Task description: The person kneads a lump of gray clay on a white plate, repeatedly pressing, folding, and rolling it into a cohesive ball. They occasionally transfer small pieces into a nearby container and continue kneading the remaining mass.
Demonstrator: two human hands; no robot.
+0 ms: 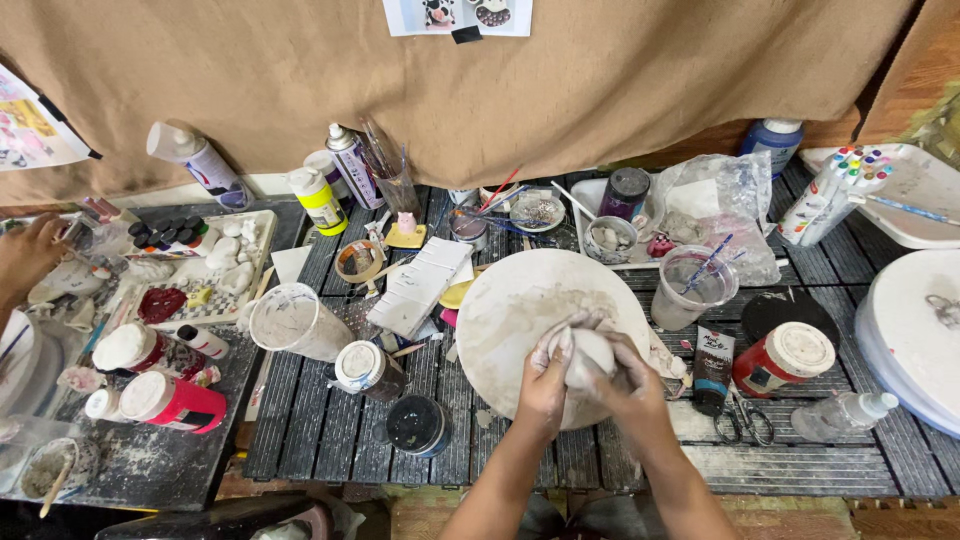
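My left hand [545, 380] and my right hand [630, 378] are cupped together around a pale lump of clay [590, 352]. Both hands are smeared with white clay. They hover over the near edge of a round, clay-dusted board [505, 310] that lies on the dark slatted table [320, 430]. My left fingers wrap the lump from the left and my right thumb and fingers press it from the right. Only the top of the lump shows between them.
Paint jars [785, 355], a paint tube [712, 365], scissors [745, 420], a water cup with brushes [690, 285], spray cans [350, 165], a plastic cup [290, 320] and a tape roll [358, 260] crowd the table. Another person's hand [30, 255] is at the far left. A white round board [915, 330] sits right.
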